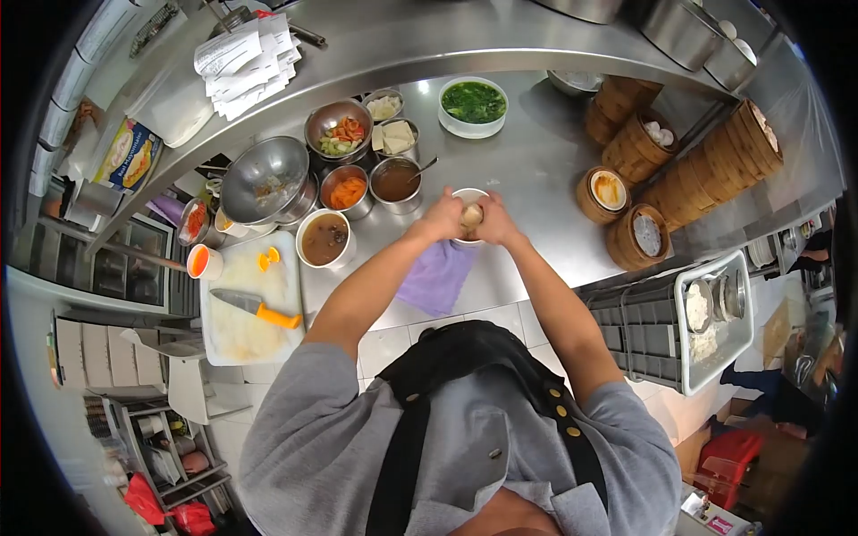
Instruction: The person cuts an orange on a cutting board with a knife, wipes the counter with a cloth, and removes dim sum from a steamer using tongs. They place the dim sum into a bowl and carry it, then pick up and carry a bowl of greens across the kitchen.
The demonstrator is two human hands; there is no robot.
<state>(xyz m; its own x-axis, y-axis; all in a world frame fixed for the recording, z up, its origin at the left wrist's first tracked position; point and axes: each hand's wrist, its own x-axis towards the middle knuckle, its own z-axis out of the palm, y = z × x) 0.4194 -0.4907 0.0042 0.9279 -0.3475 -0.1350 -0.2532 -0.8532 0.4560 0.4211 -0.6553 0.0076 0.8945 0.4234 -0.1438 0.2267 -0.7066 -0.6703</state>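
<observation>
My left hand (440, 218) and my right hand (495, 221) meet over a white bowl (468, 193) near the counter's front edge. Between my curled fingertips is a small, roundish, pale beige piece (472, 214); its exact kind is too small to make out. Both hands are closed around it, and much of the bowl is hidden under them. A purple cloth (438, 279) lies below the bowl and hangs at the edge. Left of my hands stand a metal pot of brown sauce with a spoon (396, 180) and a white tub of brown soup (325, 239).
A white cutting board (223, 330) carries an orange-handled knife (268, 312). Metal bowls of carrot (345, 190) and tofu (394, 137) stand behind. A bowl of greens (474, 104) sits farther back. Bamboo steamers (706, 183) are stacked right. A steel shelf (492, 45) overhangs the counter.
</observation>
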